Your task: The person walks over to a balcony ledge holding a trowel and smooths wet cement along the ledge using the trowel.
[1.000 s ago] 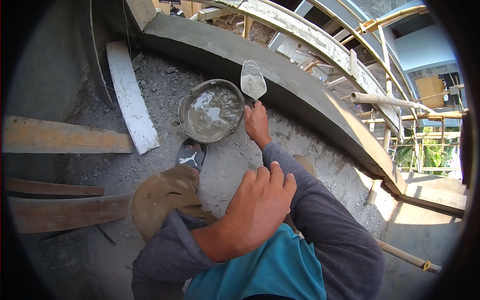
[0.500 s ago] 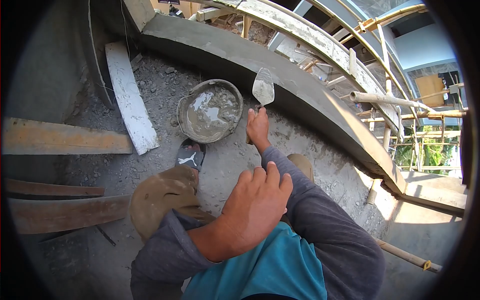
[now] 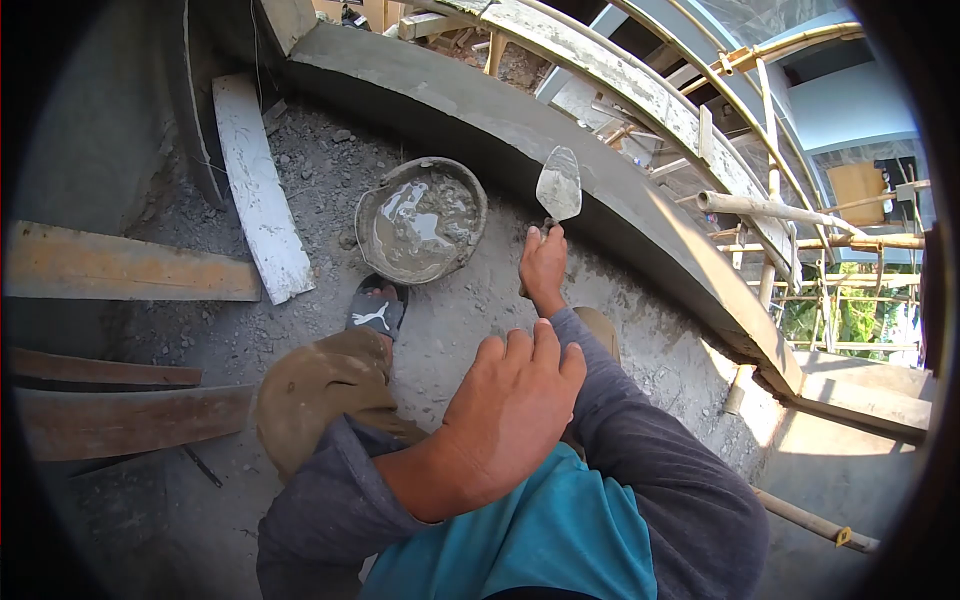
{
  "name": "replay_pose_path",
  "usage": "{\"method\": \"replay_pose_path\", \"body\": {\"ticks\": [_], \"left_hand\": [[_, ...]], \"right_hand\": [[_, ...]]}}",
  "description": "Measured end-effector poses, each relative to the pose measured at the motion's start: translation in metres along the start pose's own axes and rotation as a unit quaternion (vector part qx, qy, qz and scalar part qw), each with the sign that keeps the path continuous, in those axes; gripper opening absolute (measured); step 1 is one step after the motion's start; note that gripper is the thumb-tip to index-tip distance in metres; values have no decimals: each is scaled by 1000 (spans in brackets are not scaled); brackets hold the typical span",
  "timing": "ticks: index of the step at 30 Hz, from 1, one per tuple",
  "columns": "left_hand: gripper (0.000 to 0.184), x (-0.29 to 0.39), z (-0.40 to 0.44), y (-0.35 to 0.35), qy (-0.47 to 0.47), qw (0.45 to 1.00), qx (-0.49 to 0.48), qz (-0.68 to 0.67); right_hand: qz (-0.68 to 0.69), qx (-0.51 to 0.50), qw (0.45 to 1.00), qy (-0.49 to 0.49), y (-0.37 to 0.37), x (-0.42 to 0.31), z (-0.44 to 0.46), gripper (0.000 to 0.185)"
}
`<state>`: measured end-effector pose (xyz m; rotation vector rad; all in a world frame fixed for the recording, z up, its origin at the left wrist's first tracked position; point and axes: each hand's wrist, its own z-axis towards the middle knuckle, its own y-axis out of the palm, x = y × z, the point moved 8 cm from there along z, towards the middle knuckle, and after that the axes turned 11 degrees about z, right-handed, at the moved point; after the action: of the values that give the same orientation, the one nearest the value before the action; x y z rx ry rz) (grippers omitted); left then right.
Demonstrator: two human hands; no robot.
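Observation:
My right hand (image 3: 544,268) is wrapped round the handle of a trowel (image 3: 559,185). The trowel's pale, mortar-smeared blade points away from me, over the face and top edge of the low curved wall (image 3: 620,190). Closer to my body, my left hand (image 3: 512,405) hovers in front of my blue shirt with its back to the camera. Its fingers bend loosely, slightly apart, with the tips partly hidden, and nothing shows in them. A round bucket (image 3: 368,250) of wet grey mortar (image 3: 440,215) stands on the floor left of my right hand.
A white-smeared plank (image 3: 262,190) lies left of the bucket, with several wooden boards (image 3: 130,262) at the left edge. Rubble (image 3: 330,160) covers the floor there. Beyond the wall are bamboo poles (image 3: 780,210) and a long scaffold board (image 3: 600,75). My sandalled foot (image 3: 378,308) is below the bucket.
My right hand has moved a little to the right with the trowel, whose blade now sits farther right along the wall. My left hand has barely moved.

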<state>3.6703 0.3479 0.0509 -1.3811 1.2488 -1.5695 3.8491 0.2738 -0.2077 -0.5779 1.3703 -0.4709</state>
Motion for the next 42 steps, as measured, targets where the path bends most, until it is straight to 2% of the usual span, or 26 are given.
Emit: {"method": "replay_pose_path", "body": {"ticks": [2, 6, 10, 12, 16, 23, 25, 29, 32, 36, 42], "left_hand": [[59, -1, 0, -1, 1, 1000, 8, 4], [59, 1, 2, 1, 4, 1000, -1, 7], [59, 5, 3, 2, 10, 1000, 3, 8], [59, 6, 3, 3, 11, 1000, 0, 9], [60, 9, 4, 6, 10, 1000, -2, 14], [59, 10, 4, 7, 3, 1000, 2, 23], [59, 10, 3, 7, 5, 1000, 7, 26], [59, 9, 2, 7, 2, 999, 10, 34], [59, 9, 1, 9, -3, 999, -5, 33], [59, 9, 0, 7, -4, 999, 9, 33], [59, 6, 0, 5, -7, 999, 8, 35]], "right_hand": [[-81, 35, 993, 80, -26, 21, -3, 36], [-102, 43, 987, 116, -43, 50, -6, 37], [-95, 36, 988, 113, -36, 44, -6, 37], [-106, 17, 991, 75, -23, 33, -1, 43], [-72, -15, 997, 35, -8, 19, 10, 43], [-75, 33, 994, 70, -33, 56, -4, 42], [-88, 45, 992, 73, -37, 58, -8, 37], [-97, 14, 992, 75, -13, 42, 4, 39], [-67, -28, 997, 24, 7, 17, 20, 42], [-50, -9, 999, -5, 0, 16, 27, 42], [-103, 27, 991, 83, -35, 53, 4, 40]]}}
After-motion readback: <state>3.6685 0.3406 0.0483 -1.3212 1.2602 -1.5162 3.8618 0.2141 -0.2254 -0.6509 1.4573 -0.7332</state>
